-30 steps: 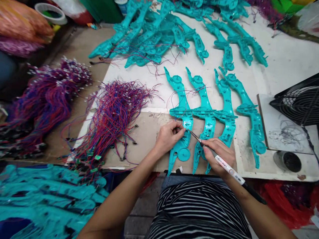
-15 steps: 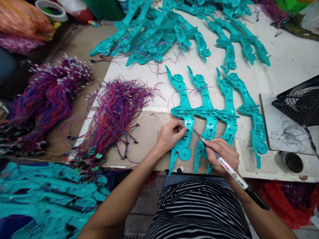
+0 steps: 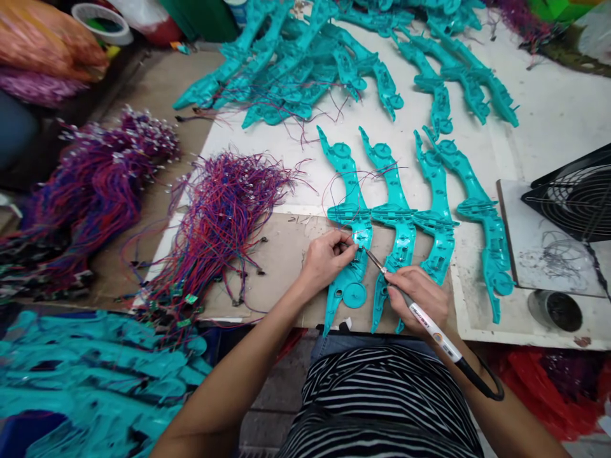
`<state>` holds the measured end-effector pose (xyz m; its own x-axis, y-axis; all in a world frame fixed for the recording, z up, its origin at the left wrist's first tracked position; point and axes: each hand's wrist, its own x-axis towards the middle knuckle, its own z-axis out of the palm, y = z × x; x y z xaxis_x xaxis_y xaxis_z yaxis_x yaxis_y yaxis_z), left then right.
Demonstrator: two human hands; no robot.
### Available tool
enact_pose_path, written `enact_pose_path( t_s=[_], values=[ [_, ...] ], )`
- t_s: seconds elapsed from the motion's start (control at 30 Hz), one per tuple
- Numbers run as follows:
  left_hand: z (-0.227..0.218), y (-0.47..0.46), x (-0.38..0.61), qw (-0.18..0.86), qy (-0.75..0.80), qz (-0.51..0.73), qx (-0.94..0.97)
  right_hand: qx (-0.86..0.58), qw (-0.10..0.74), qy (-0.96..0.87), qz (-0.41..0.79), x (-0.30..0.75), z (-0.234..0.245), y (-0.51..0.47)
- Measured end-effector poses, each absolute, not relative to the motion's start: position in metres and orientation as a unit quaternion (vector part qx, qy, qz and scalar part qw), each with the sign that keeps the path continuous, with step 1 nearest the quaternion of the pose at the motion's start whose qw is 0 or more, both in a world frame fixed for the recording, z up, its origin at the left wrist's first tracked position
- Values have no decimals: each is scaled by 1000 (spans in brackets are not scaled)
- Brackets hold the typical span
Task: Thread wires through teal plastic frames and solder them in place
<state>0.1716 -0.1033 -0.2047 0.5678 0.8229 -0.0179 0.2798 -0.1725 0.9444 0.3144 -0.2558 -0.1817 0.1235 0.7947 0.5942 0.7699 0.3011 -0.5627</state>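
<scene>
My right hand (image 3: pixel 419 299) grips a soldering iron (image 3: pixel 434 332) with a white barrel and black cable. Its metal tip touches or hovers just above the nearest teal plastic shell (image 3: pixel 354 280); which of these I cannot tell. Pinched at the fingertips, my left hand (image 3: pixel 327 259) is closed at the left side of that shell. A thin red and blue wire (image 3: pixel 326 191) loops over the shell down to those fingertips. Whatever small dark part sits at the tip is largely hidden. More teal shells (image 3: pixel 403 238) lie in a row to the right.
Bundles of red and blue wires (image 3: pixel 224 210) lie on the left of the table (image 3: pixel 277 254). A pile of teal shells (image 3: pixel 286 70) is at the back, another heap (image 3: pixel 86 375) at lower left. A black fan (image 3: pixel 582 191) and a small round tin (image 3: pixel 556 310) stand right.
My right hand and the soldering iron have shifted slightly left, the tip moving left and a little down on the shell. My left hand has hardly moved.
</scene>
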Motion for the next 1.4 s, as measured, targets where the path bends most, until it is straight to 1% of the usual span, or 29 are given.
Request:
enact_pose_path(
  t_s=[0.3, 0.5, 0.6, 0.77, 1.0, 1.1, 1.13, 1.27, 1.3, 1.33, 1.4],
  values=[
    [-202, -103, 171, 517, 384, 256, 721, -611, 503, -611, 4, 319, -177, -260],
    [-202, -103, 172, 520, 386, 251, 720, -649, 529, -546, 41, 321, -174, -248],
    [-202, -103, 172, 519, 386, 250, 721, -673, 519, -524, 57, 320, -172, -225],
    [-203, -104, 171, 526, 374, 251, 722, -646, 500, -569, 99, 316, -170, -192],
    [-209, -103, 172, 512, 371, 231, 740, -627, 491, -598, 90, 307, -165, -178],
    [-203, -103, 164, 472, 369, 224, 769, -623, 496, -601, 70, 305, -164, -178],
    [-198, -104, 160, 438, 369, 233, 786, -625, 498, -597, 70, 304, -164, -180],
    [-170, -113, 141, 251, 398, 302, 829, -634, 510, -574, 92, 298, -165, -190],
    [-164, -117, 138, 236, 385, 311, 836, -633, 513, -571, 98, 295, -166, -193],
    [-160, -120, 136, 245, 360, 313, 844, -632, 515, -570, 104, 292, -167, -195],
    [-156, -127, 136, 313, 314, 302, 844, -627, 522, -569, 110, 286, -168, -199]
  ],
)
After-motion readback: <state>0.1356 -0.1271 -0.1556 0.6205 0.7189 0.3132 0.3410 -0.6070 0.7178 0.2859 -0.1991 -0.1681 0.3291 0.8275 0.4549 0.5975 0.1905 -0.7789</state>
